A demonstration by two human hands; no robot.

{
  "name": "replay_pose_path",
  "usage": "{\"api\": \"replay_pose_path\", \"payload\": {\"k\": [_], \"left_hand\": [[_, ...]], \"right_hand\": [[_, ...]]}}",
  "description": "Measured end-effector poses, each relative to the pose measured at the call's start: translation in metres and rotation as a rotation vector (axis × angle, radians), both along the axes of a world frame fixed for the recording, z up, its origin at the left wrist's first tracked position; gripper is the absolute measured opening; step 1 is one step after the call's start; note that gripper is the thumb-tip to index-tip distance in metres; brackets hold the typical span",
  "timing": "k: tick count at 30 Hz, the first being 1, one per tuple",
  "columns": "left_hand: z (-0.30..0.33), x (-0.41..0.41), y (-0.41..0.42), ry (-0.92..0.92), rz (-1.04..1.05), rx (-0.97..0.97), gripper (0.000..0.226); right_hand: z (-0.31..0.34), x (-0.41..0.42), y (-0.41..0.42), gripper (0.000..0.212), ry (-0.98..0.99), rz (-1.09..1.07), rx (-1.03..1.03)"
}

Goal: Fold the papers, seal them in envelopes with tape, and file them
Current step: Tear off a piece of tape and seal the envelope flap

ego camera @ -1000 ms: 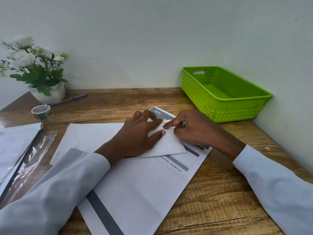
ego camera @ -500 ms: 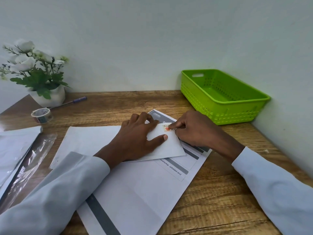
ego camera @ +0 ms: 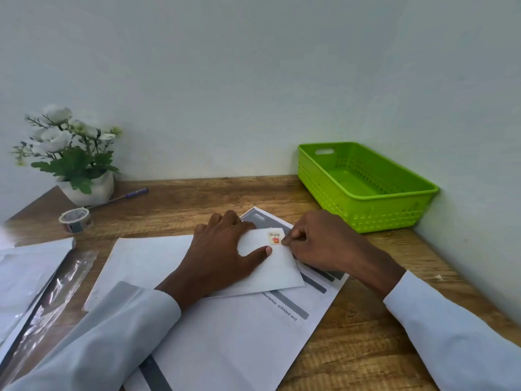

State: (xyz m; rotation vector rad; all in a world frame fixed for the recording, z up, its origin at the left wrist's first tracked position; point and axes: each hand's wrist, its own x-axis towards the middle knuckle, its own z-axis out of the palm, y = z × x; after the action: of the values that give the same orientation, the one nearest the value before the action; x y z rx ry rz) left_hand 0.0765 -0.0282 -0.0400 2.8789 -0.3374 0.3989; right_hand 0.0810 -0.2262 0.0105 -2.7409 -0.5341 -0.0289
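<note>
The left hand point(ego camera: 222, 249) lies flat, fingers straight, pressing a smooth white envelope point(ego camera: 270, 266) onto printed sheets point(ego camera: 239, 334) on the grained wooden table point(ego camera: 352, 334). The right hand point(ego camera: 318, 244), fingers curled, pinches the envelope's far corner beside a small square sticker point(ego camera: 275, 238).

The left hand point(ego camera: 225, 249) covers much of the white envelope point(ego camera: 277, 270), so its left portion is not visible. The small sticker point(ego camera: 275, 238) bears print too small to read. The right hand point(ego camera: 318, 241) hides its own fingertips against the envelope edge; contact with the sticker cannot be confirmed. The printed sheet point(ego camera: 239, 334) is cut off at the lower edge, its text largely covered. The plastic sleeve point(ego camera: 48, 300) and the papers point(ego camera: 25, 272) at left run out of view. The flower blooms point(ego camera: 56, 128) appear blurred.
</note>
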Motion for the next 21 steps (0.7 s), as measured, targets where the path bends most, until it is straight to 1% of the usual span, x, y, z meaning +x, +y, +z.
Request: {"api": "replay_pose_path", "payload": {"k": [2,5,6,7,8,10,11,13,15,17,19,21], "left_hand": [[0.004,0.002,0.003,0.012,0.003,-0.105,0.052],[0.017,0.007,0.012,0.009,0.02,-0.312,0.008],[0.025,0.007,0.016,0.023,0.042,-0.372,0.006],[0.036,0.008,0.021,0.021,0.057,-0.418,0.014],[0.048,0.01,0.026,0.012,0.067,-0.455,0.019],[0.079,0.01,0.033,-0.035,0.067,-0.518,0.021],[0.095,0.009,0.035,-0.069,0.063,-0.555,0.019],[0.129,0.006,0.036,-0.11,0.045,-0.655,0.015],[0.156,0.003,0.035,-0.094,0.024,-0.77,0.015],[0.175,0.001,0.03,-0.065,0.013,-0.903,0.016],[0.188,0.002,0.023,-0.05,-0.005,-1.03,0.014],[0.194,0.007,0.013,-0.023,-0.021,-1.177,0.013]], "right_hand": [[0.0,0.001,-0.001,0.025,-0.025,0.0,0.003],[0.002,0.005,-0.006,0.023,-0.036,-0.029,0.112],[0.003,0.005,-0.007,0.027,-0.033,-0.055,0.194],[0.005,0.006,-0.008,0.035,-0.007,-0.082,0.329],[0.007,0.005,-0.009,0.04,0.067,-0.089,0.519],[0.012,0.003,-0.008,0.036,0.323,-0.029,0.893],[0.015,0.0,-0.007,0.033,0.449,0.019,1.015],[0.021,-0.005,-0.001,0.035,0.597,0.107,1.171],[0.027,-0.006,0.007,0.039,0.622,0.142,1.337],[0.033,-0.005,0.012,0.046,0.624,0.133,1.497],[0.04,-0.007,0.014,0.047,0.613,0.126,1.548],[0.045,-0.009,0.014,0.036,0.561,0.091,1.529]]}}
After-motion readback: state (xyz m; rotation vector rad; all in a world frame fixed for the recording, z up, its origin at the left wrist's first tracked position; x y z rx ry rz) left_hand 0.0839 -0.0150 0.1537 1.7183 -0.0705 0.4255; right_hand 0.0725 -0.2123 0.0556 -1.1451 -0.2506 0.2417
